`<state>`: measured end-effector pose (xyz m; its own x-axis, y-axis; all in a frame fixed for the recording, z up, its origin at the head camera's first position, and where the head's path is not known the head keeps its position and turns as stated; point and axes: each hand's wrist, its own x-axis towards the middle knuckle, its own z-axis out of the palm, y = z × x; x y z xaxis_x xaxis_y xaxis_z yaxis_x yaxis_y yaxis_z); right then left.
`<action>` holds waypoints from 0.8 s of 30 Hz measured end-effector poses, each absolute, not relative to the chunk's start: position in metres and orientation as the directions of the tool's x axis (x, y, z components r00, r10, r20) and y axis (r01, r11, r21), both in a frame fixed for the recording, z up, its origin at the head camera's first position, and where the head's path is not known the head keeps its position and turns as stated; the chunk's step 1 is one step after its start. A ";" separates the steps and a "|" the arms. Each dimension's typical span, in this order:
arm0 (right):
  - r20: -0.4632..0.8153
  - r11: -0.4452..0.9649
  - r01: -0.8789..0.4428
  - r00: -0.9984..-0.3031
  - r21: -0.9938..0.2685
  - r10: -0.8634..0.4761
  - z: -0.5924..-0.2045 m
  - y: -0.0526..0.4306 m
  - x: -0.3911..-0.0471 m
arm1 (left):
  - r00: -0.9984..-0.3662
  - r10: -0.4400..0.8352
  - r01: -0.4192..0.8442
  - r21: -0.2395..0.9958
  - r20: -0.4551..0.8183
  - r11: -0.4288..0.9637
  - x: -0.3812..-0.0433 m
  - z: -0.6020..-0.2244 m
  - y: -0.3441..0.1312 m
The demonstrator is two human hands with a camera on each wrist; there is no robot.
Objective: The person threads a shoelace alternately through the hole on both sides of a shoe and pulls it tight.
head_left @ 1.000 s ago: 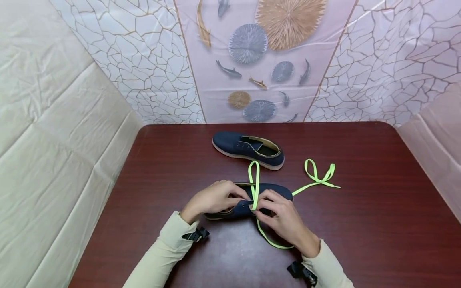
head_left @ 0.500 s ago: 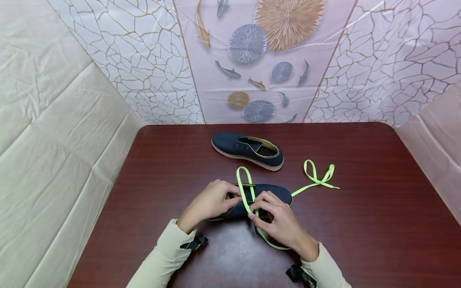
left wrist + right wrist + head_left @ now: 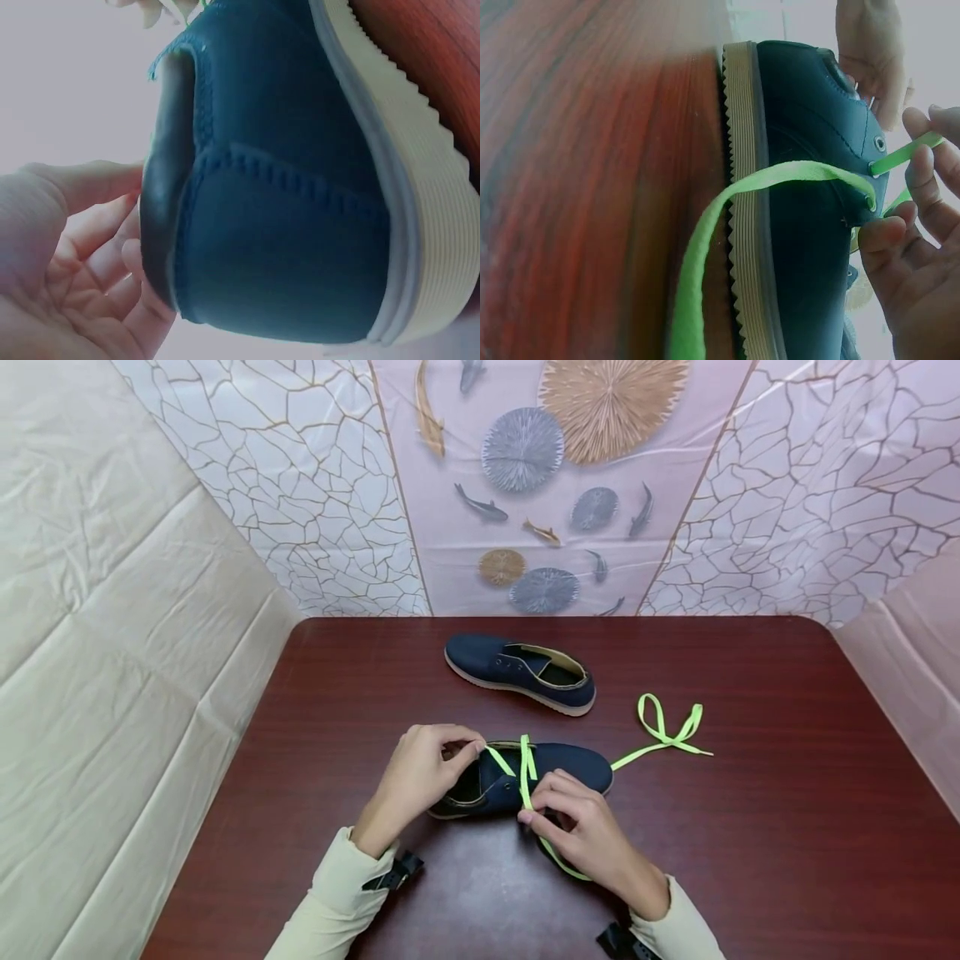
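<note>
A navy shoe (image 3: 573, 762) lies in front of me, toe to the right, with a neon green shoelace (image 3: 526, 772) through some of its eyelets. At the shoe's opening, my left hand (image 3: 423, 781) pinches a stretch of the lace between thumb and forefinger. Over the near side, my right hand (image 3: 581, 827) pinches the lace where it rises from an eyelet. The right wrist view shows a free eyelet (image 3: 879, 143) beside the laced ones, and a lace strand (image 3: 735, 191) hanging over the sole. The shoe's heel (image 3: 285, 247) fills the left wrist view.
A second navy shoe (image 3: 517, 677), without a lace, lies behind the first, toe to the left. Past the toe, a loosely looped lace end (image 3: 671, 739) rests on the dark red table (image 3: 750, 827). A patterned curtain (image 3: 540, 510) hangs at the back.
The standing lace loop over the shoe has tipped left and been drawn down across the tongue. My left hand has moved left and slightly up with the lace; the right stays near the eyelets.
</note>
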<state>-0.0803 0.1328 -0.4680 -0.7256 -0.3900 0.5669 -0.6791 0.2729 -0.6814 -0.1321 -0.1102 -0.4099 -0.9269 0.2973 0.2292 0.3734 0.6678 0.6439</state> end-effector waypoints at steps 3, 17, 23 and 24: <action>0.571 0.259 -0.682 -0.721 -0.684 -0.392 -0.467 0.133 -0.079 | -0.937 0.256 0.349 0.679 0.237 0.646 -0.133 -0.409 -0.115; 0.481 0.298 -0.579 -0.807 -0.759 -0.343 -0.473 0.132 -0.078 | -0.970 0.073 0.240 0.857 0.233 0.455 -0.138 -0.412 -0.142; 0.467 0.317 -0.568 -0.815 -0.760 -0.342 -0.475 0.132 -0.078 | -0.969 0.006 0.231 0.901 0.246 0.368 -0.141 -0.411 -0.149; 0.468 0.320 -0.569 -0.815 -0.758 -0.341 -0.475 0.132 -0.078 | -0.969 -0.003 0.230 0.908 0.246 0.351 -0.142 -0.412 -0.150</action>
